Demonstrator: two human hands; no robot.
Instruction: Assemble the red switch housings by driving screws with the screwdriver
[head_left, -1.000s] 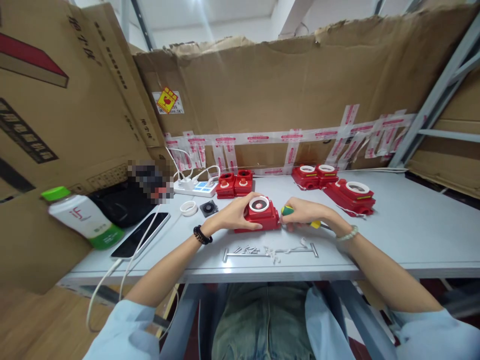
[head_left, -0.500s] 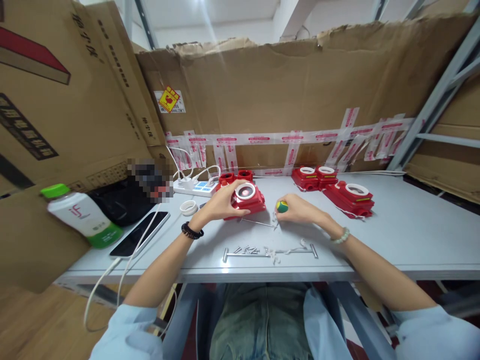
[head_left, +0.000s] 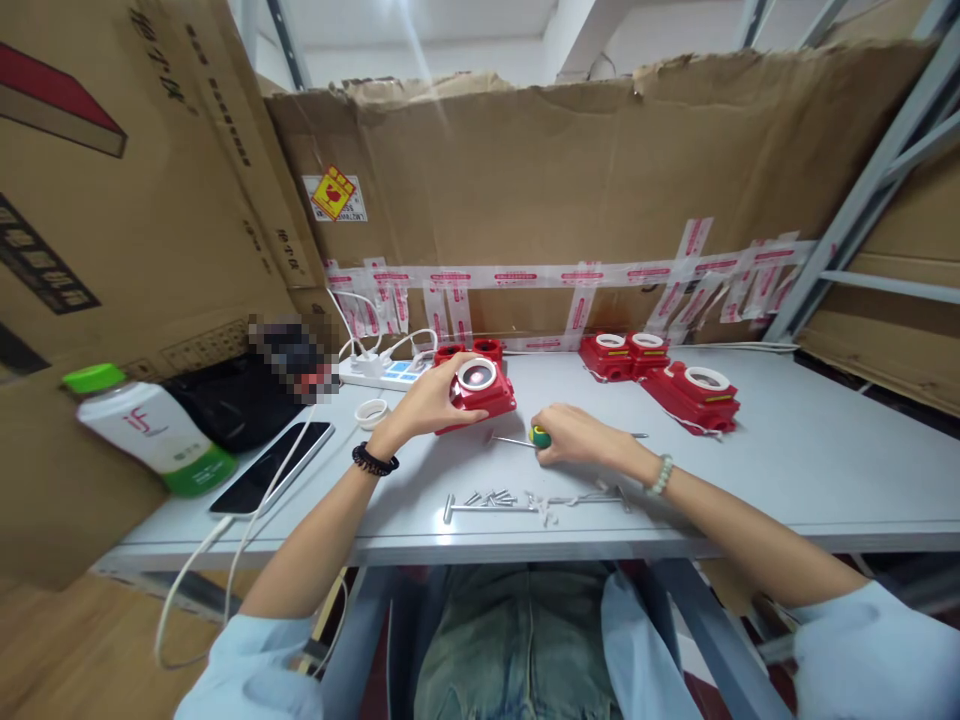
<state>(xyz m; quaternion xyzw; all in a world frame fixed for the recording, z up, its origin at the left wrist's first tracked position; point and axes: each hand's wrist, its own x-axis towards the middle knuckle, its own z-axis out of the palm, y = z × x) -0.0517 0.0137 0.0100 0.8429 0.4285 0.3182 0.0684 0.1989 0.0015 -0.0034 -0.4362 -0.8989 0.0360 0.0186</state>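
My left hand point(head_left: 431, 402) is closed on a red housing point(head_left: 491, 402) with a white ring round its round window, gripping it at the left and front. My right hand point(head_left: 577, 437) is closed round a screwdriver point(head_left: 539, 437) whose green and yellow handle end shows at the left of the fist. A thin metal tip pokes out beyond the wrist on the right. Just left of this hand a thin metal rod point(head_left: 511, 441) lies on the table. Nearer the front edge are several screws point(head_left: 495, 497) and a T-shaped metal bar point(head_left: 487, 509) with white scraps beside it.
More red housings point(head_left: 697, 398) stand at the back right. A loose white ring point(head_left: 371, 414), a phone point(head_left: 274, 468) and a bottle point(head_left: 150, 430) are on the left. Behind them sits a power strip point(head_left: 386, 373) with cables. Cardboard point(head_left: 525, 180) walls the table's back.
My right hand has moved slightly left and down with the screwdriver, and its fist has turned. The view has shifted a little; my left hand stays on the red housing.
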